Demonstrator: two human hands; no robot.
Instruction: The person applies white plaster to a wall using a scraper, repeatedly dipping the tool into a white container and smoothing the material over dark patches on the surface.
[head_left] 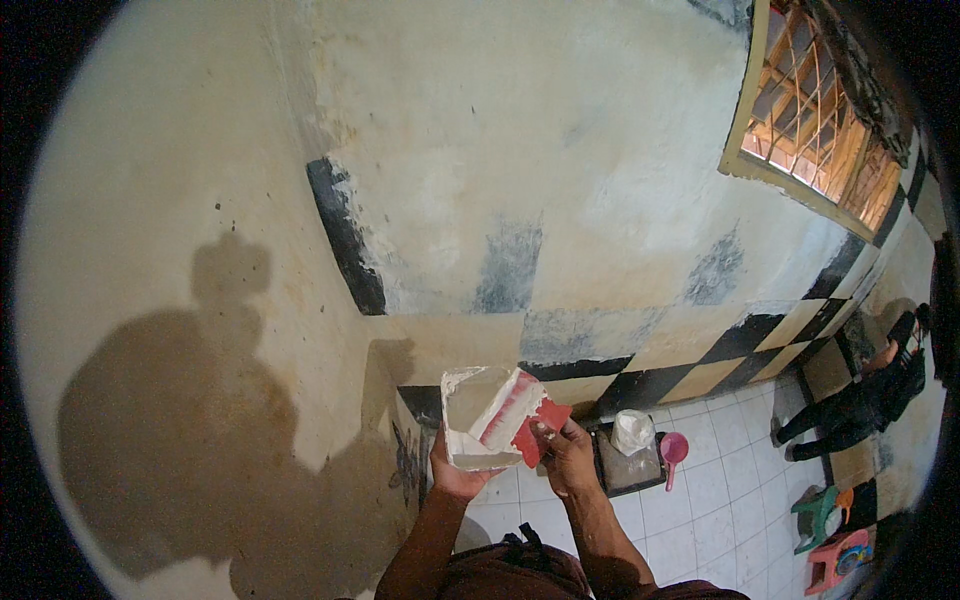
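Note:
My left hand (457, 478) holds up a flat board (477, 412) smeared with white plaster from underneath. My right hand (565, 452) grips a red scraper (527, 420) whose blade rests on the board's right side, coated in white paste. Both hands are raised in front of a patchy cream wall (480, 170) with black checker marks. My forearms come up from the lower edge.
A dark tray (628, 468) with a white bag (632, 430) and a pink scoop (673, 452) sits on the white tiled floor (720, 510). Another person (860, 400) crouches at right near small plastic stools (830, 535). A barred window (815, 120) is upper right.

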